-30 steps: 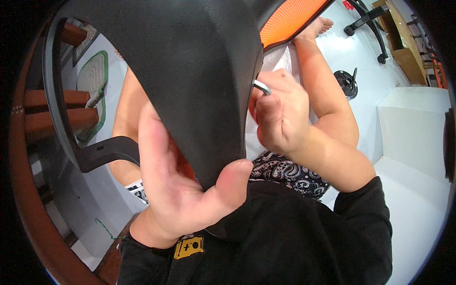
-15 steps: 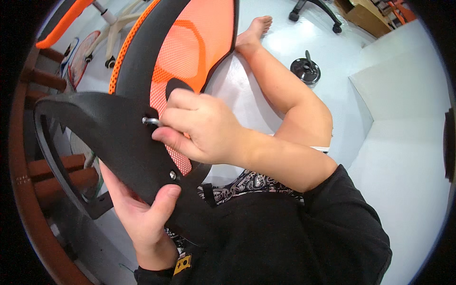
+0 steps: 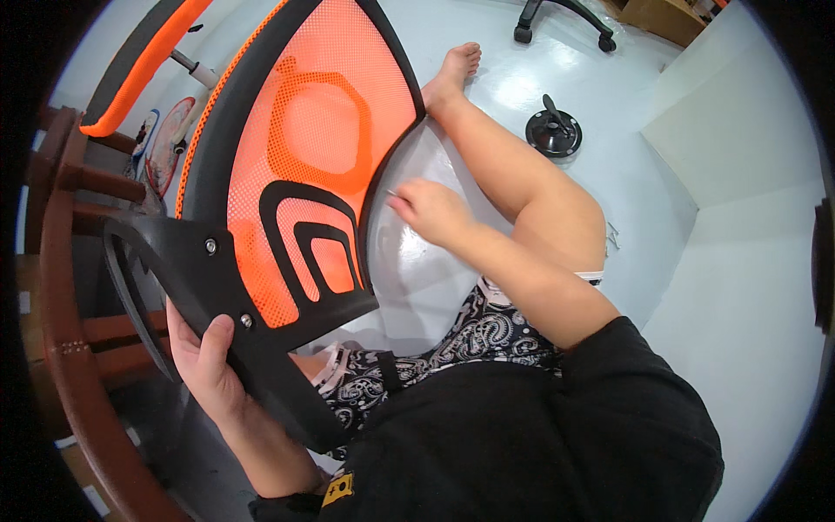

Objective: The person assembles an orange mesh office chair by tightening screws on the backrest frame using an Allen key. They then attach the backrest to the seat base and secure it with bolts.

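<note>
The left hand has its grip closed on the black plastic bracket at the near end of an orange mesh chair back — thumb lying over the front face just beside the lower of two silver bolts, the fingers wrapped behind and out of sight. The chair back stands tilted in the left half of the scene, its black frame curving up and away toward the far side, its bracket end low and near the person's lap. The right hand hovers just right of the frame's edge, clear of it, fingers drawn together in a narrow pinch around a small thin metal piece whose tip pokes out to the left; what kind of piece it is cannot be told. Under that hand lies the glossy pale floor, with the person's bare leg stretched away to the far side. Farther off on the floor sits a round black disc-shaped chair part, and at the far edge the castered black chair base. At far left an orange-padded headrest piece is seen, and a dark red wooden frame curves along the left edge — well apart from both hands.
</note>
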`<state>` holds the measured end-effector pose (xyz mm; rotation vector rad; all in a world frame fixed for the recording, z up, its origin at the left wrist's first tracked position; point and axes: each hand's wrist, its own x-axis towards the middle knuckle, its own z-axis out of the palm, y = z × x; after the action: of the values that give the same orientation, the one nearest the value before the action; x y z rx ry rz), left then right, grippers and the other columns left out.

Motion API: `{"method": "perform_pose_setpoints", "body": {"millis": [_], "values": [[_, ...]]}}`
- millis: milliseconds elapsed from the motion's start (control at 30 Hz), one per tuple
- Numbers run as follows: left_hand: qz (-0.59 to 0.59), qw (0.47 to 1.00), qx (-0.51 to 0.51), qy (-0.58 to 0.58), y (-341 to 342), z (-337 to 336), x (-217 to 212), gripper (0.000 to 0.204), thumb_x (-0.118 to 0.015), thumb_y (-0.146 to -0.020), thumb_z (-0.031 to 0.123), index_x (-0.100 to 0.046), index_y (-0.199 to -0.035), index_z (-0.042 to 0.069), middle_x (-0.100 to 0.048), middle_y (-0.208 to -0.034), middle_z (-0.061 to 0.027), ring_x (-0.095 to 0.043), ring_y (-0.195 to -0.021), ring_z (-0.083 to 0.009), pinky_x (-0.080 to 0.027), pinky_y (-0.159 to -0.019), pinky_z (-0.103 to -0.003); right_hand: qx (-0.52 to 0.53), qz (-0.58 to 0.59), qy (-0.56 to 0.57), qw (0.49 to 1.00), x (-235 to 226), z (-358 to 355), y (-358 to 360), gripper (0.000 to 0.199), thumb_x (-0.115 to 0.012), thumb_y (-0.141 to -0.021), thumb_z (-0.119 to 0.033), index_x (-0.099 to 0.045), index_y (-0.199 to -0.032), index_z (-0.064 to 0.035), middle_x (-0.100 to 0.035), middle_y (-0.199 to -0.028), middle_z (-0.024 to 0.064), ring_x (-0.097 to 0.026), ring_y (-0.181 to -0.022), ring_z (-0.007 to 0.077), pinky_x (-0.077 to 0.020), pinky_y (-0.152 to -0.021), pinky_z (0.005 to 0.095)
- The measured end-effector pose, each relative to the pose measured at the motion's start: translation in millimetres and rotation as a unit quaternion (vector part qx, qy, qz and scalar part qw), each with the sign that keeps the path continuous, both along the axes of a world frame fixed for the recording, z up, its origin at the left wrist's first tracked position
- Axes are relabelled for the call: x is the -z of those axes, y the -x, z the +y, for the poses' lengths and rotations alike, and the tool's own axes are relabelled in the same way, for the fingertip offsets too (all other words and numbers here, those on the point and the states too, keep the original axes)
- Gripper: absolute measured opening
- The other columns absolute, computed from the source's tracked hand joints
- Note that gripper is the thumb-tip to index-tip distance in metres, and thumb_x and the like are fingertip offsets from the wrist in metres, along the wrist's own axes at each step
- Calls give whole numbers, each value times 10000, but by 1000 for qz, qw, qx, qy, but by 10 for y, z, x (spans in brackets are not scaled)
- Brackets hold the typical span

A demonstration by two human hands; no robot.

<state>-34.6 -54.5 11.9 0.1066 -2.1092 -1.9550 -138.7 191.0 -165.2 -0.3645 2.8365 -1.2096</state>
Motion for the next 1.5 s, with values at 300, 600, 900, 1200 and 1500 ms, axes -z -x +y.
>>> {"method": "perform_pose_setpoints", "body": {"millis": [300, 600, 900, 1200, 1500], "values": [[13, 999, -35, 24, -336, -301, -509, 780, -648, -693, 165, -321, -1345, -109, -525, -1236, -198, -562, -1102, -253, -415, -975, -333, -102, -185, -298, 931, 713, -14, -70, 325, -499, -902, -328, -688, -964, -71, -674, -1005, 147, -641, -901, 332, -495, -772, 468], [248, 949, -56, -189, -671, -1470, -353, 535, -536, -788, 193, -447, -1238, -81, -549, -1202, -187, -510, -1156, -283, -332, -1054, -401, 123, -190, 670, 707, -12, -370, 395, 618, -423, -940, -534, -456, -1284, -21, -542, -1194, 104, -528, -1051, 189, -426, -905, 324], [-37, 988, 34, -147, 130, -1590, 926, 555, -660, -863, 338, -443, -1277, 39, -532, -1229, -47, -502, -1144, -211, -412, -956, -379, -21, 173, 440, 881, -2188, 16, 828, 417, -673, -854, -312, -606, -1100, 18, -664, -949, 70, -628, -835, 115, -496, -728, 243], [-152, 913, -74, -371, 140, -1124, 2002, 441, -684, -857, 252, -512, -1191, 20, -621, -1066, -83, -615, -940, -217, -531, -824, -400, -109, 244, 187, 945, -2487, -1066, 915, 575, -763, -694, -432, -626, -1056, -7, -672, -921, 174, -664, -855, 272, -519, -758, 350], [-191, 917, -32, -348, 261, -1035, 2188, 439, -642, -891, 232, -488, -1228, -1, -585, -1159, -115, -581, -1039, -265, -470, -905, -452, -44, 224, 179, 957, -1920, -753, 1180, 539, -709, -732, -455, -651, -1040, -16, -677, -938, 182, -664, -869, 284, -510, -777, 356]]}}
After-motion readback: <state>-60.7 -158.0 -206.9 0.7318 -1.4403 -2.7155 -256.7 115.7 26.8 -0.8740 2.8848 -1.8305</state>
